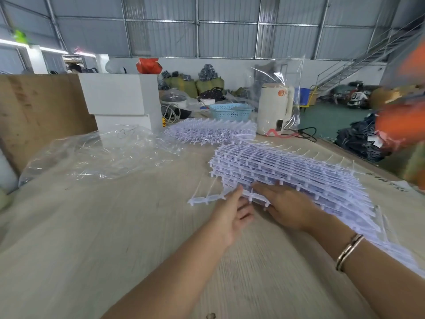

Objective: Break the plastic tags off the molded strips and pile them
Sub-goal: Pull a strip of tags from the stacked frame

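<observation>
On the pale wooden tabletop (pixel 92 238) both hands work at the near edge of a big stack of molded strips (pixel 287 171), which fills the 2 o'clock part of the view. A single strip (pixel 208 200) juts out from the bottom of that stack toward 9 o'clock, lying flat on the wood. The left hand (pixel 232 212) pinches this strip at its right end – thumb and forefinger closed on it, the other fingers curled under. The right hand (pixel 285 208) lies just beside it on the stack's front edge with its fingers bent over the plastic; the grip looks closed on the edge, though the fingertips are partly hidden. A metal bangle (pixel 348 252) circles the right wrist.

A second heap of strips (pixel 211 132) sits farther back at 12 o'clock, well apart from the hands. At 10 o'clock a crumpled clear plastic bag (pixel 96 153) lies open on the tabletop with a few thin plastic slivers showing inside. Behind the far heap stands a light blue basket (pixel 231 111) – its contents cannot be made out – and to its right a white kettle (pixel 274 109) partly wrapped in clear film. A white box (pixel 119 97) stands at 11 o'clock
</observation>
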